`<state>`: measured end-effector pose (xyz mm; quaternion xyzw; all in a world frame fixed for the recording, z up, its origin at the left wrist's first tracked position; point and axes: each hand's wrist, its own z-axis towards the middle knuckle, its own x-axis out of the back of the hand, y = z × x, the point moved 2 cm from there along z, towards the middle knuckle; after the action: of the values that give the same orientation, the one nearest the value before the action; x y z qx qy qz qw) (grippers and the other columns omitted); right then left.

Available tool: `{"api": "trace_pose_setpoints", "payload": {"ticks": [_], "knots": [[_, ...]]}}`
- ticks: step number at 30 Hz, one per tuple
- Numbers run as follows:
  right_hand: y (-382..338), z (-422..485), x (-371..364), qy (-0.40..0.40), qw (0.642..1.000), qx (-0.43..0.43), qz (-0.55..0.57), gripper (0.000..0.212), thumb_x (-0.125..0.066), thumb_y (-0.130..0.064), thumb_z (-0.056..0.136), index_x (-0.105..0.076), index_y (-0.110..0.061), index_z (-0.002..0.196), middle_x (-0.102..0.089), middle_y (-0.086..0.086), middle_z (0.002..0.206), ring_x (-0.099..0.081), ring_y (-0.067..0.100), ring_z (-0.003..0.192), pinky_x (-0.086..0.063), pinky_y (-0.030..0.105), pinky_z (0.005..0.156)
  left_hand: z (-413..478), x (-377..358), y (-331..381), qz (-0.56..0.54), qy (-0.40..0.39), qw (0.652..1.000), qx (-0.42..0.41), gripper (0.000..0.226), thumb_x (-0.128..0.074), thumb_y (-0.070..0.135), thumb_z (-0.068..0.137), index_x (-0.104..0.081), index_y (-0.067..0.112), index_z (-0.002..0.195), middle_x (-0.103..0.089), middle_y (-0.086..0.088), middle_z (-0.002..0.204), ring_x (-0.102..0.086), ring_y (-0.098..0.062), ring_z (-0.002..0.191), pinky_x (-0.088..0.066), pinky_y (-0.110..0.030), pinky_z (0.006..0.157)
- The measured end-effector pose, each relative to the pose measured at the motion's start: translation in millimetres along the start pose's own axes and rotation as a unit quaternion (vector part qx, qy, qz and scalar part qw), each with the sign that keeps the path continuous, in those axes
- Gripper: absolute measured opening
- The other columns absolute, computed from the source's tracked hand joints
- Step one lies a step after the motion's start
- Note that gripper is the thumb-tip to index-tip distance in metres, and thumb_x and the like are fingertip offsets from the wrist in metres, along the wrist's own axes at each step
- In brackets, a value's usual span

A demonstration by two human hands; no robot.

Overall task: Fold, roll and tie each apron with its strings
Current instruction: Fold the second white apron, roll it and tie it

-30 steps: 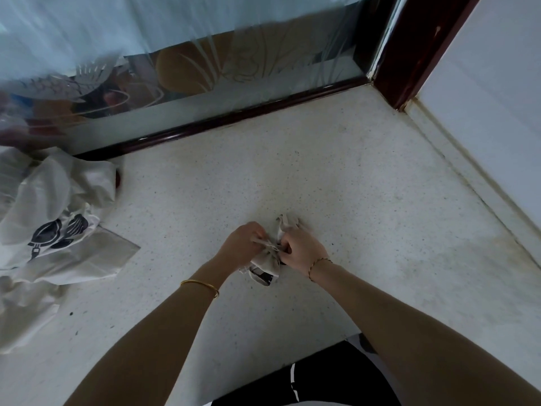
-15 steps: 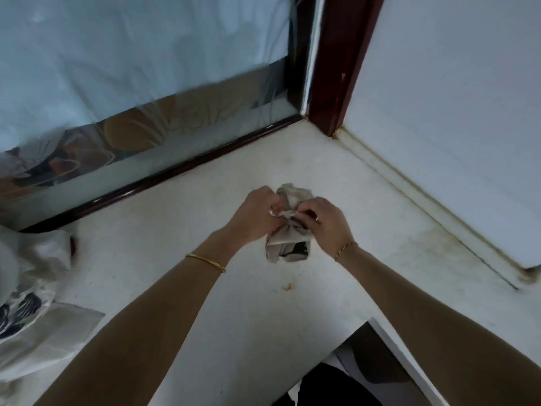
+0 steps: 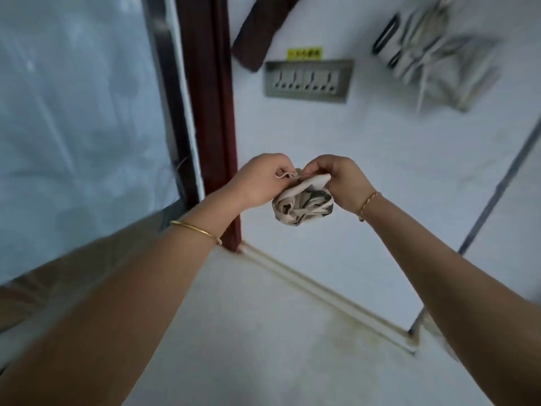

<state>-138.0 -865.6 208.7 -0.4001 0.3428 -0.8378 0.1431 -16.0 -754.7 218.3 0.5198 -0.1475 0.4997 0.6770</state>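
A small rolled beige apron bundle (image 3: 303,205), wound round with its strings, hangs in the air in front of the white wall. My left hand (image 3: 259,181) pinches a string end at the bundle's top left. My right hand (image 3: 336,178) grips the bundle's top right edge with curled fingers. The two hands are close together, almost touching above the roll. The rolled end faces me, showing folded layers with a dark print inside.
A dark red door frame (image 3: 210,121) and frosted glass panel (image 3: 79,127) stand to the left. On the wall are a grey switch plate (image 3: 307,80) and a blurred hanging holder (image 3: 433,51). The speckled floor (image 3: 263,332) lies below.
Both hands have lifted the bundle off the floor to chest height, and the view has swung up and right toward the wall. The pile of other aprons at left is out of view.
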Motion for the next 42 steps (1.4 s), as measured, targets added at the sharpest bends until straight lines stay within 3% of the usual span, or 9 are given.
{"api": "trace_pose_setpoints", "payload": {"ticks": [3,5,7,11,16,22,26,33,42], "knots": [[-21,7,61,0.076,0.996,0.032,0.03,0.02,-0.048,0.001,0.079,-0.064,-0.007,0.088,-0.062,-0.003,0.077,-0.056,0.001,0.065,-0.046,0.016,0.059,37,14,53,0.0,0.002,1.0,-0.027,0.008,-0.059,0.007,0.088,-0.065,0.01,0.087,-0.057,0.007,0.074,-0.054,-0.012,0.072,-0.044,-0.021,0.065],[-26,3,92,0.122,0.989,0.036,0.079,0.027,-0.043,0.007,0.084,-0.061,-0.01,0.094,-0.062,-0.001,0.078,-0.057,0.0,0.063,-0.049,0.019,0.057,56,20,80,-0.018,0.015,0.999,-0.022,0.013,-0.054,0.001,0.087,-0.064,0.008,0.084,-0.057,0.002,0.071,-0.058,-0.018,0.069,-0.054,-0.031,0.067],[-26,-6,113,0.138,0.982,0.036,0.121,0.035,-0.047,0.012,0.083,-0.057,-0.014,0.105,-0.064,-0.001,0.089,-0.06,0.001,0.075,-0.05,0.021,0.066,71,21,105,-0.042,0.031,0.998,-0.021,0.016,-0.054,-0.001,0.085,-0.06,0.01,0.076,-0.058,-0.004,0.067,-0.062,-0.028,0.067,-0.057,-0.044,0.068],[-32,-25,136,0.139,0.975,0.068,0.158,0.058,-0.062,-0.007,0.067,-0.046,-0.024,0.119,-0.06,0.003,0.121,-0.058,0.011,0.111,-0.051,0.022,0.083,92,20,148,-0.062,0.074,0.995,-0.034,0.02,-0.059,0.004,0.082,-0.058,0.019,0.069,-0.057,-0.003,0.053,-0.058,-0.024,0.051,-0.056,-0.041,0.064],[-55,-23,173,0.249,0.945,0.115,0.177,0.053,-0.073,-0.009,0.08,-0.041,-0.02,0.121,-0.059,-0.01,0.111,-0.061,-0.007,0.095,-0.049,0.013,0.076,112,33,202,-0.053,0.079,0.993,-0.067,0.013,-0.054,0.002,0.08,-0.066,0.003,0.085,-0.06,-0.006,0.056,-0.057,-0.017,0.046,-0.051,-0.027,0.061],[-80,11,209,0.349,0.92,0.065,0.166,0.052,-0.069,-0.033,0.082,-0.043,-0.013,0.123,-0.059,-0.005,0.113,-0.06,0.007,0.102,-0.052,0.025,0.085,154,54,243,-0.084,0.074,0.992,-0.055,0.021,-0.048,-0.003,0.087,-0.06,0.01,0.074,-0.059,-0.008,0.066,-0.054,-0.013,0.05,-0.052,-0.031,0.064],[-88,42,229,0.374,0.92,0.035,0.11,0.055,-0.071,-0.037,0.077,-0.044,-0.009,0.117,-0.058,-0.003,0.107,-0.059,0.013,0.098,-0.05,0.026,0.077,187,58,252,-0.101,0.062,0.993,-0.029,0.023,-0.048,-0.005,0.09,-0.058,0.012,0.079,-0.062,-0.013,0.091,-0.06,-0.022,0.076,-0.053,-0.025,0.059],[-82,66,238,0.39,0.921,-0.027,-0.008,0.069,-0.069,-0.051,0.076,-0.042,-0.003,0.118,-0.056,0.008,0.116,-0.057,0.024,0.105,-0.05,0.04,0.086,219,49,243,-0.15,0.058,0.987,0.012,0.02,-0.045,-0.003,0.094,-0.059,0.01,0.09,-0.059,-0.007,0.079,-0.056,-0.014,0.064,-0.05,-0.017,0.044],[-81,66,230,0.383,0.919,-0.076,-0.058,0.064,-0.066,-0.049,0.078,-0.037,-0.005,0.115,-0.055,0.008,0.114,-0.058,0.028,0.102,-0.05,0.042,0.085,222,34,219,-0.26,0.017,0.964,0.052,0.026,-0.04,-0.004,0.095,-0.054,0.013,0.082,-0.058,-0.007,0.076,-0.058,-0.016,0.064,-0.053,-0.024,0.052]]}}
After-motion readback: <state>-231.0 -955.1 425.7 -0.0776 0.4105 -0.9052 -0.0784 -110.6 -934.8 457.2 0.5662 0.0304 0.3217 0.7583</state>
